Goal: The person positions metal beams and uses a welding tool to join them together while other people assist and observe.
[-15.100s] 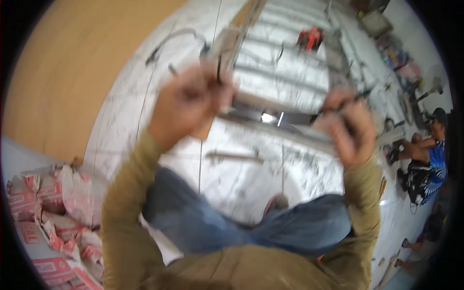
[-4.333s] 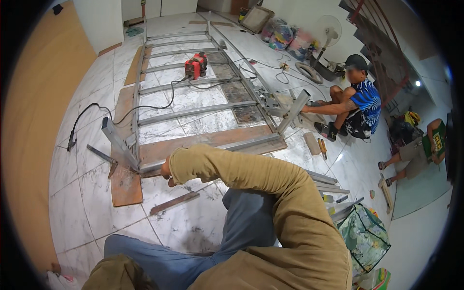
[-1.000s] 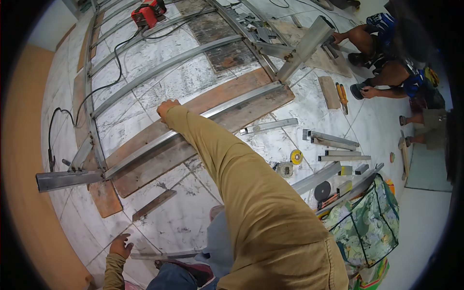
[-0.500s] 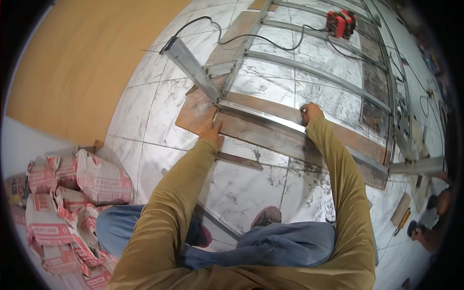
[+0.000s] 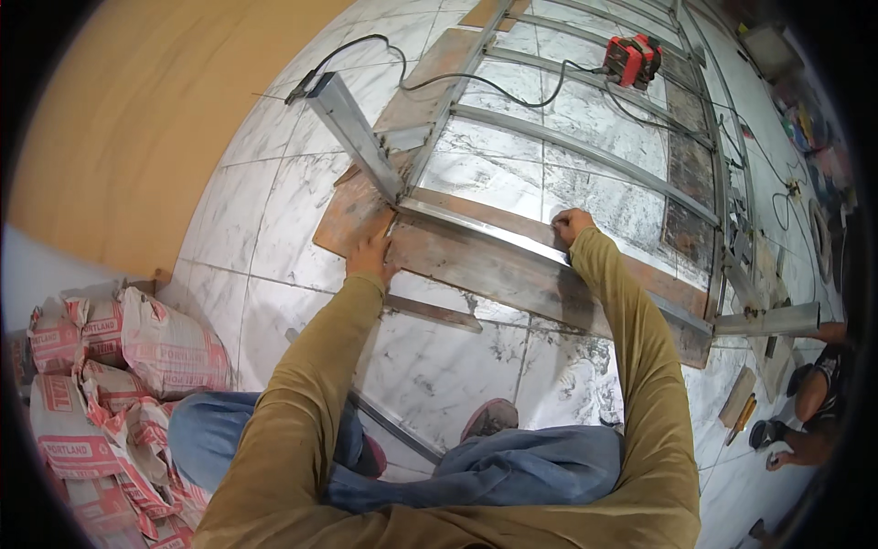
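Note:
A metal frame of square tubes (image 5: 585,157) with rungs like a ladder lies on wooden boards. At its near left corner a short tube (image 5: 352,133) slants upward. The near crossbar (image 5: 485,227) rests over a weathered plank (image 5: 476,260). My left hand (image 5: 369,257) touches the plank's left end, its fingers stretched forward and the thumb apart. Just behind the crossbar, my right hand (image 5: 573,224) is closed with curled fingers; what it holds, if anything, is hidden. A narrow strip of wood (image 5: 433,312) lies on the tiles near my left forearm.
A red-and-black machine (image 5: 632,62) sits on the frame, and a dark cable (image 5: 476,80) runs to a clamp (image 5: 297,91) near the slanted tube. Stacked paper sacks (image 5: 174,339) stand at left. At right, another person's hand (image 5: 796,450) is near a yellow-handled tool (image 5: 743,416).
The whole view has shifted slightly, so the frame appears farther left. My right hand has turned, and the dark item seen at its fingers no longer shows. My left hand stays at the plank's end.

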The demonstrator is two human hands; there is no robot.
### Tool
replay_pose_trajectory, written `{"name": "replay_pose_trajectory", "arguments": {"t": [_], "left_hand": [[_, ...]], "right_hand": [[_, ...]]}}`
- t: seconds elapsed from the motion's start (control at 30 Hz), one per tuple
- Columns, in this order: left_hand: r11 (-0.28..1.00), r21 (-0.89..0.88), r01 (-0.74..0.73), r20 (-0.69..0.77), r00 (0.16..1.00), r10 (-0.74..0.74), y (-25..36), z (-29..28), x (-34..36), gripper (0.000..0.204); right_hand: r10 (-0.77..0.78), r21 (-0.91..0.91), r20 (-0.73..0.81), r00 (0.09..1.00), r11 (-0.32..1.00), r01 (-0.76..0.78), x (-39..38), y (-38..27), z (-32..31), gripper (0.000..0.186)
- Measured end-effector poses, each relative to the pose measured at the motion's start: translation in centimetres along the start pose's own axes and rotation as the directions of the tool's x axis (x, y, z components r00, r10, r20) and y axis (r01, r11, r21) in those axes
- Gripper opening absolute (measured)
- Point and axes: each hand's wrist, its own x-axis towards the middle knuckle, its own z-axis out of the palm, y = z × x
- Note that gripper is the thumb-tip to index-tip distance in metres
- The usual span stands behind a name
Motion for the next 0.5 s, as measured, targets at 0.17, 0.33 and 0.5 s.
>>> {"name": "replay_pose_trajectory", "arguments": {"t": [0.17,0.33,0.5], "left_hand": [[1.0,-0.016,-0.024,-0.085,0.996,0.022,-2.0,0.6,0.6,0.07],[0.979,-0.203,0.009,0.01,1.0,-0.007,-2.9,3.2,4.4,0.078],[0.985,0.139,0.102,-0.189,0.979,-0.075,-18.7,0.3,10.6,0.072]], "right_hand": [[-0.029,-0.017,0.018,0.999,0.999,0.029,-0.5,-0.5,0.4,0.021],[0.072,0.077,0.11,0.991,0.994,-0.08,-1.5,2.7,-1.7,0.027],[-0.015,0.112,0.036,0.999,0.994,0.011,-2.1,-1.7,-0.4,0.035]]}}
